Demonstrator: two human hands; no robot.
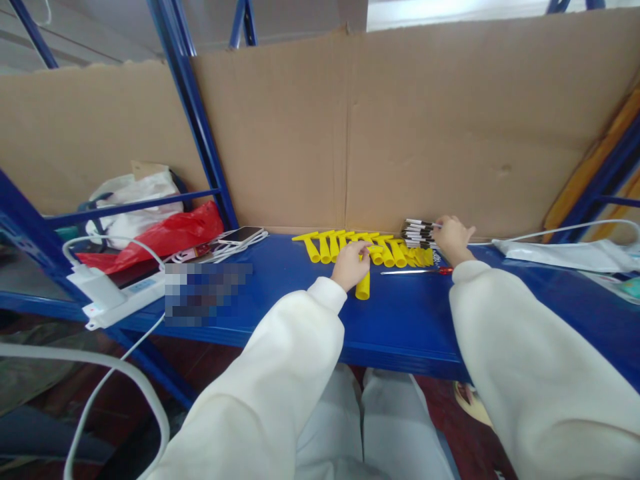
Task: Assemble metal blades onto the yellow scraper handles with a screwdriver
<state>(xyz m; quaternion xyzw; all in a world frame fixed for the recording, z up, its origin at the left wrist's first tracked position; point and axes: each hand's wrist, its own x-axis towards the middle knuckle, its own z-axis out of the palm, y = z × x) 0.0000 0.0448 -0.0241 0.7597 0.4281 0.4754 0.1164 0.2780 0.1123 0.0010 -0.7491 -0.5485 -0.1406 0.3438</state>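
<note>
Work looks midway: our left grip [351, 265] pinches one yellow piece [363, 288], others [325, 249] lie aligned, rods [417, 234] seemingly left; right grip [451, 239], we can't tell.

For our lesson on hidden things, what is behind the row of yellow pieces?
A brown cardboard panel stands behind the yellow pieces. Whatever lies beyond the panel there is covered and cannot be seen.

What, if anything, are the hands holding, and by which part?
The left hand seems to hold a yellow tube by its far end. The right hand is at the black-and-white sticks; whether it grips one cannot be told.
</note>
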